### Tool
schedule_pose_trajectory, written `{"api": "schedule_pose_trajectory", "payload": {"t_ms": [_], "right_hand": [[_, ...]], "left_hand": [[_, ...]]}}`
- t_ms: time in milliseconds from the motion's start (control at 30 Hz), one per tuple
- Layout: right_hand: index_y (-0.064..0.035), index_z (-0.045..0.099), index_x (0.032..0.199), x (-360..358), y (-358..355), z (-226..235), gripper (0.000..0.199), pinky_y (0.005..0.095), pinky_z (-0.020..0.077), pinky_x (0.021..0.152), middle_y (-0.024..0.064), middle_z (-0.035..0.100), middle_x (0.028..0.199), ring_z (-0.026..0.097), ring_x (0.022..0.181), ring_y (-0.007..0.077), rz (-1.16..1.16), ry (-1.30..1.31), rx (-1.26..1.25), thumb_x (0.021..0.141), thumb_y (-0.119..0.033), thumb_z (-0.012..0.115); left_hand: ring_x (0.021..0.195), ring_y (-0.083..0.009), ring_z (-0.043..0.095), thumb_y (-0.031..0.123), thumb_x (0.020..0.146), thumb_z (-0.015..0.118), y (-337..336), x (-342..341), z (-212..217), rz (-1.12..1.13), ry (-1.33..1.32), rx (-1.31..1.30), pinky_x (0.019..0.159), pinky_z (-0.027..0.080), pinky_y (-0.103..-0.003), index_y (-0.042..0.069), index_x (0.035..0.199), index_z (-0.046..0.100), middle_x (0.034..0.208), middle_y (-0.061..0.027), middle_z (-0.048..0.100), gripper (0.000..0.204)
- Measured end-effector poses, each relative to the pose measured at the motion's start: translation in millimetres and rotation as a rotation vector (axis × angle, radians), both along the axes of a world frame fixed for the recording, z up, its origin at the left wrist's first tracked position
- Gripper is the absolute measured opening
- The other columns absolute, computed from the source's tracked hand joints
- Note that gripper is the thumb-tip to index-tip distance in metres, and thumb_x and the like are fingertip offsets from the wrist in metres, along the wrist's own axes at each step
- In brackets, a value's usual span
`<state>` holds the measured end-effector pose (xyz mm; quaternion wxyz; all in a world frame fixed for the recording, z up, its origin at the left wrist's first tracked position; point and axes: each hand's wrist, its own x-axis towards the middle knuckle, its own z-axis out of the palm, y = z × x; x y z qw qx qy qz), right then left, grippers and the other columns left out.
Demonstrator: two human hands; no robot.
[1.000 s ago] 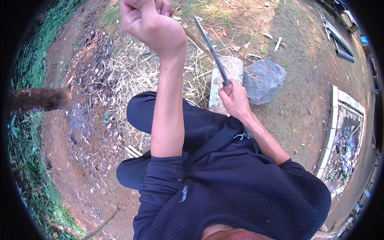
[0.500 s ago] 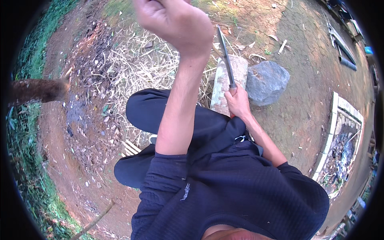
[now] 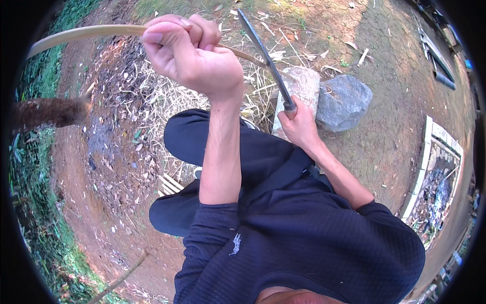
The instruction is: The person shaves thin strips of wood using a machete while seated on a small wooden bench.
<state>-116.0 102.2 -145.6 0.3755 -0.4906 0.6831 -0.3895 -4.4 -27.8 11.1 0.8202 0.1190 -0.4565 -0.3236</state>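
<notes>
- Left hand [image 3: 195, 55], one: raised at upper centre; grip closed, fingers curled around the strip below.
- Long, narrow, flat strip of pale tan, bamboo-like material [image 3: 96, 31], one: held in the left hand, arching from the far left through the fist and on to the blade; whether it touches the metal cannot be told.
- Right hand [image 3: 301, 124], one: grip wrapped shut around the knife's handle, thumb uppermost.
- Long, straight, dark metal knife [image 3: 267, 58], one: blade slanting up and leftward, tip well apart from the fist.
- Pale, weathered, oblong wooden block [image 3: 304, 83], one: beneath the knife and right hand.
- Rough, grey, angular stone [image 3: 344, 104], one: just beside the block, to its right.
- Pale, thin, curled shavings [image 3: 169, 93], many: strewn over brown earth, left of the block.
- Pale, straight, slender sticks [image 3: 171, 185], several: on the ground — beside the person's dark-trousered left leg.
</notes>
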Motion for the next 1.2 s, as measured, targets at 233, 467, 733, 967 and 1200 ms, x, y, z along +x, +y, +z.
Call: {"api": "schedule_pose_trajectory", "payload": {"t_ms": [233,467,733,967,1200], "right_hand": [[0.0056,0.05,0.085,10,-2,29,0.014,0.0458,0.0449,0.056,0.0201,0.054,0.056,0.059,0.053,0.0387,0.05,0.036,-0.056,0.083,-0.006,0.058],[0.0041,0.053,0.087,-24,6,-65,0.015,0.0461,0.0465,0.062,0.0203,0.056,0.064,0.06,0.063,0.0391,-0.101,0.137,0.072,0.082,-0.009,0.057],[0.0014,0.055,0.094,4,-6,27,0.017,0.0496,0.0454,0.061,0.0246,0.057,0.064,0.06,0.063,0.0459,0.042,0.044,0.025,0.08,-0.008,0.059],[0.002,0.05,0.082,20,-8,-29,0.011,0.0416,0.0425,0.054,0.0154,0.047,0.053,0.05,0.048,0.0289,-0.065,0.041,-0.098,0.079,-0.005,0.059],[0.0013,0.05,0.083,30,-15,8,0.012,0.0432,0.0438,0.054,0.017,0.051,0.054,0.056,0.05,0.0314,-0.028,0.013,-0.099,0.079,-0.006,0.06]], "left_hand": [[0.043,-0.0062,0.022,0.034,0.107,0.044,-6,9,-3,-0.024,-0.007,0.021,0.039,0.016,-0.024,0.01,0.078,0.041,0.059,0.003,0.027,0.038],[0.044,-0.005,0.023,0.034,0.107,0.044,-10,7,-6,-0.047,0.022,-0.013,0.038,0.016,-0.024,0.01,0.079,0.043,0.059,0.004,0.029,0.037],[0.043,-0.0058,0.022,0.037,0.106,0.045,0,9,-5,-0.036,-0.029,-0.035,0.037,0.017,-0.023,0.009,0.079,0.042,0.058,0.0044,0.027,0.039],[0.043,-0.0065,0.022,0.041,0.107,0.043,0,28,-10,0.049,0.043,0.078,0.039,0.015,-0.024,0.011,0.079,0.039,0.057,0.004,0.025,0.041],[0.044,-0.0062,0.022,0.04,0.107,0.044,-7,36,-14,0.039,0.029,0.078,0.041,0.017,-0.024,0.013,0.079,0.039,0.058,0.0047,0.025,0.039]]}}
